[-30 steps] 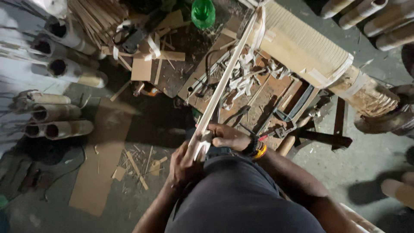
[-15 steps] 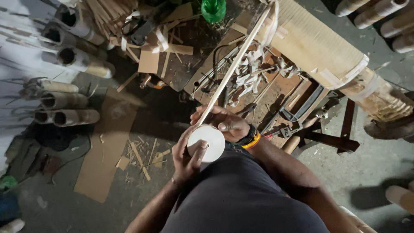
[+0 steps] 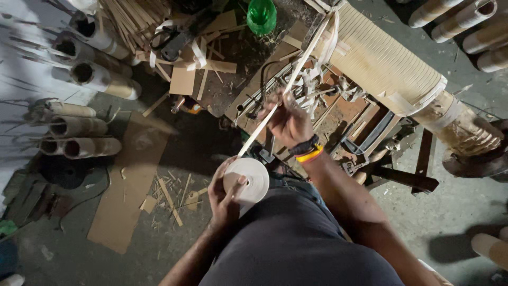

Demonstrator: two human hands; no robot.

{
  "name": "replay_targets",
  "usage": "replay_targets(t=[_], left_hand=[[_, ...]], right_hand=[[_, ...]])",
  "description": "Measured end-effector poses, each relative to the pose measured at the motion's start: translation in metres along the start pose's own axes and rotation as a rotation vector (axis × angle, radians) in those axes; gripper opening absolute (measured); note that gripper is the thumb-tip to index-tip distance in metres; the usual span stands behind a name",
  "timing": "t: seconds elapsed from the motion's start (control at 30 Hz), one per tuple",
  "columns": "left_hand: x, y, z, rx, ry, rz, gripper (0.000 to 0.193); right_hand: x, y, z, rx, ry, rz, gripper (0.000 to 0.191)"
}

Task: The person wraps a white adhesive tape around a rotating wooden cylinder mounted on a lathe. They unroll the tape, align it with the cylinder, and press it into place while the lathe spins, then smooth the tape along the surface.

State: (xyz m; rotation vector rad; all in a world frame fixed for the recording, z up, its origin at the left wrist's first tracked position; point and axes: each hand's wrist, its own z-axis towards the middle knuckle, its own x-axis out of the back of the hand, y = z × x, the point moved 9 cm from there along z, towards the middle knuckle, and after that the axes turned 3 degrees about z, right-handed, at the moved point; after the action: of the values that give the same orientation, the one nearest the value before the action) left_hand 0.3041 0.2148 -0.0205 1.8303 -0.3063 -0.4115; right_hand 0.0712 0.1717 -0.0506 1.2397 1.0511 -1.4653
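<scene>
My left hand [image 3: 225,198] holds a white roll of tape [image 3: 248,177] close to my body, thumb on its core. A strip of the tape [image 3: 296,74] runs from the roll up and to the right, taut, to a big ribbed cream-coloured cylinder [image 3: 386,63] lying across a work stand. My right hand [image 3: 290,123], with a black and orange wristband, pinches the strip partway along its length, above a cluttered wooden bench [image 3: 344,114].
Cardboard tubes [image 3: 79,135] lie stacked at the left and more tubes [image 3: 465,21] at the top right. A green bottle [image 3: 262,15], wood strips and scissors [image 3: 172,42] lie at the top. A cardboard sheet [image 3: 129,185] and wood scraps cover the floor.
My left hand has brought the tape roll up into plain view. My right hand has slid up along the strip, away from my body.
</scene>
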Motion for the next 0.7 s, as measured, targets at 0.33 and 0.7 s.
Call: replay_targets(t=[0.33,0.7], left_hand=[[0.006,-0.010,-0.001,-0.050,0.000,0.018,0.057],[-0.022,0.048,-0.013,-0.047,-0.102,0.148,0.055]], right_hand=[[0.053,-0.104,0.082,0.321,0.232,0.032,0.020],[0.036,-0.119,0.106,0.368,0.171,0.242,0.019]])
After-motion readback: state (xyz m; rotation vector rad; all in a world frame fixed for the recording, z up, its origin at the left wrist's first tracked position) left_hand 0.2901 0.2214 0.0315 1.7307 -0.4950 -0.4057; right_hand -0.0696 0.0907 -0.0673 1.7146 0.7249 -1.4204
